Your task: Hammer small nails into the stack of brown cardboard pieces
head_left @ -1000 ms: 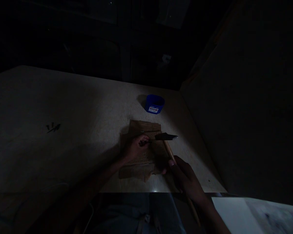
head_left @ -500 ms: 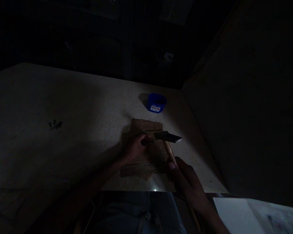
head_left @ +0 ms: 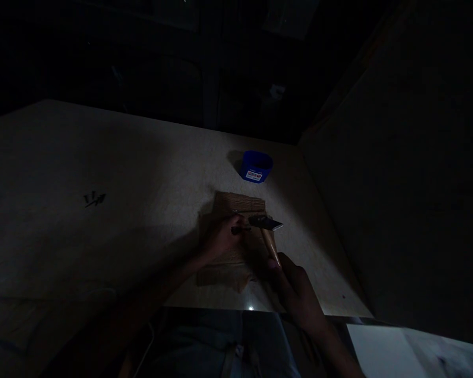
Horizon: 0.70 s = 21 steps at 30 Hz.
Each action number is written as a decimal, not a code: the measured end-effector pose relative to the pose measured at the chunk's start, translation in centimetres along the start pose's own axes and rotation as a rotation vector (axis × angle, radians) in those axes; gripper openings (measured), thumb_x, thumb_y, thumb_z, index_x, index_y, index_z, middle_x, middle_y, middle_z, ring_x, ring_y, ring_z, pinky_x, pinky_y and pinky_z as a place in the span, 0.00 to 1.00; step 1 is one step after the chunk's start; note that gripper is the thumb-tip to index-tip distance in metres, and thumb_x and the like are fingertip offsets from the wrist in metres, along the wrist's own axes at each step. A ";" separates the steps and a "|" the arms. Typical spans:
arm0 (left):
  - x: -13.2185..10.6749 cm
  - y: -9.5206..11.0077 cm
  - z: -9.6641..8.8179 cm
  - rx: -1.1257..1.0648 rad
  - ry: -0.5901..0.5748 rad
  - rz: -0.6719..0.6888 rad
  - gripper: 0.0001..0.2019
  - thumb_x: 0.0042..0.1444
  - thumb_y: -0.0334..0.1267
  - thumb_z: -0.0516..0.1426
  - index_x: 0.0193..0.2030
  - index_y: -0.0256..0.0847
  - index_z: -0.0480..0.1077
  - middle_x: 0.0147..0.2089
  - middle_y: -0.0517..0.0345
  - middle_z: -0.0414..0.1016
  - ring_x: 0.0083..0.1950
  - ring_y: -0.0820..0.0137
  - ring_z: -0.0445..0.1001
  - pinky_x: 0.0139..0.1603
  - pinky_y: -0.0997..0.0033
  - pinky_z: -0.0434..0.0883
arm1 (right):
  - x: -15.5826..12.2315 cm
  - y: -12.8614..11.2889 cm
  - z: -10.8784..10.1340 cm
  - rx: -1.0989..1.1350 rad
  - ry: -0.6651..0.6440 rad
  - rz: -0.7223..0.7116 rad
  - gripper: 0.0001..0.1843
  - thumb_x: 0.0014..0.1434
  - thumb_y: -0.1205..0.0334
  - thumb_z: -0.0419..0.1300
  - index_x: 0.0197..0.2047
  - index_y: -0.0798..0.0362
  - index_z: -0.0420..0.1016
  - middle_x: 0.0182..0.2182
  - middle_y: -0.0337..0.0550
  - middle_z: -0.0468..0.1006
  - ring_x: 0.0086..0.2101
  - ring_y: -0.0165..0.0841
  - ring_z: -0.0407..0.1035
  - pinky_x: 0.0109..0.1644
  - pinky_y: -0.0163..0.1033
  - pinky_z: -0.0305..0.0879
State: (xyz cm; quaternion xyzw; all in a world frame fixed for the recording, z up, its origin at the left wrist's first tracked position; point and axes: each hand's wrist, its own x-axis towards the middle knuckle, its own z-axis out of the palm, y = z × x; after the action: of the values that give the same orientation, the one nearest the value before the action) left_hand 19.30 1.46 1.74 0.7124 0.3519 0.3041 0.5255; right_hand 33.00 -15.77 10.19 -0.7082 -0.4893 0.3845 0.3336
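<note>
The scene is very dark. A brown wooden board (head_left: 236, 202) lies on a pale table (head_left: 142, 173) near its front edge. My left hand (head_left: 220, 239) rests on the board with fingers pinched on a small thin thing, perhaps a nail; I cannot make it out. My right hand (head_left: 295, 286) is closed round the wooden handle of a hammer (head_left: 266, 223), whose dark metal head lies just right of my left fingertips, over the board.
A small blue tub (head_left: 255, 167) with a label stands behind the board. A few small dark nails (head_left: 94, 199) lie on the table at the left. A dark panel rises at the right. A white sheet (head_left: 413, 349) shows at bottom right.
The hammer head has come a little left and closer to my left fingertips. The left hand stays pinched on the board. The view has shifted slightly.
</note>
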 end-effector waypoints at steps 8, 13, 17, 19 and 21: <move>0.1 0.4 0.0 0.007 -0.032 -0.017 0.07 0.51 0.28 0.62 0.38 0.41 0.75 0.38 0.59 0.83 0.40 0.67 0.81 0.42 0.70 0.77 | 0.2 0.2 0.4 -0.037 -0.002 0.028 0.24 0.69 0.41 0.46 0.35 0.51 0.69 0.23 0.38 0.74 0.23 0.33 0.66 0.27 0.35 0.56; 0.3 -0.2 0.1 -0.022 -0.012 -0.011 0.10 0.50 0.25 0.61 0.39 0.40 0.75 0.40 0.58 0.83 0.43 0.66 0.82 0.45 0.70 0.77 | 0.4 0.2 0.4 -0.053 0.008 -0.001 0.23 0.70 0.42 0.47 0.36 0.51 0.70 0.21 0.38 0.73 0.23 0.33 0.66 0.26 0.36 0.55; 0.3 0.0 0.1 -0.022 -0.029 -0.037 0.08 0.50 0.27 0.61 0.38 0.40 0.75 0.39 0.58 0.83 0.42 0.66 0.82 0.43 0.69 0.77 | 0.7 -0.1 0.4 -0.080 -0.031 0.004 0.25 0.70 0.42 0.46 0.38 0.52 0.72 0.22 0.39 0.74 0.22 0.34 0.67 0.25 0.36 0.54; 0.5 0.2 0.2 -0.033 -0.019 -0.042 0.09 0.50 0.26 0.60 0.38 0.40 0.75 0.40 0.57 0.83 0.42 0.66 0.82 0.43 0.70 0.77 | 0.7 -0.3 0.4 -0.068 -0.007 -0.020 0.26 0.70 0.41 0.45 0.39 0.53 0.72 0.23 0.40 0.75 0.22 0.34 0.67 0.26 0.36 0.55; 0.7 0.3 0.3 -0.032 0.001 -0.050 0.11 0.48 0.23 0.60 0.38 0.40 0.75 0.40 0.57 0.83 0.43 0.66 0.82 0.44 0.70 0.77 | 0.7 -0.5 0.3 -0.073 0.019 -0.042 0.26 0.70 0.41 0.44 0.40 0.53 0.72 0.23 0.41 0.75 0.23 0.34 0.68 0.26 0.36 0.56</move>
State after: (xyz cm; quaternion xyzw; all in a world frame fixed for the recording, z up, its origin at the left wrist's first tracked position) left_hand 19.96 1.79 2.02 0.6948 0.3651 0.2966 0.5441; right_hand 32.66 -14.96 10.27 -0.7132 -0.5146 0.3524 0.3200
